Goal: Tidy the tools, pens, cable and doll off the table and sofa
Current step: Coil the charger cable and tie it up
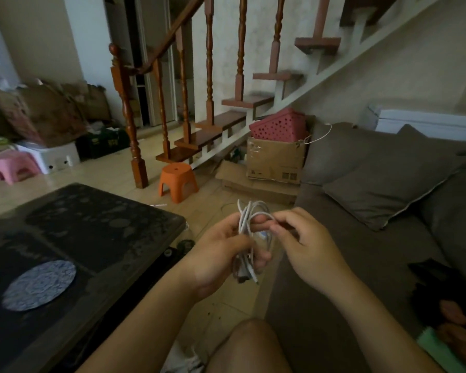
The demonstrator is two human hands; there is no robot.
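While we look down through the head camera, the white cable (249,219) is already gathered into a loose bundle. It is held in the air over the floor, between the right edge of the bench (92,224) and the front edge of the sofa (361,259). Our left hand (226,254) has its fingers curled round the middle of the bundle, with the loops standing up above the fist and the plug ends hanging out below. Our right hand (310,246) is just beside it, and its fingertips appear to pinch one strand of the top loop, though blur makes the exact hold hard to read.

We judge the step in hand to be finishing the coil. To do it well, we should keep the left grip firm so the loops do not spring apart. The right hand should then wind the free strand round the waist of the bundle and tuck its end under. The dangling plugs could snag or slip, so we should draw them in first.

What looks like the doll (452,327) lies on the sofa seat by its near right corner, not yet picked up.
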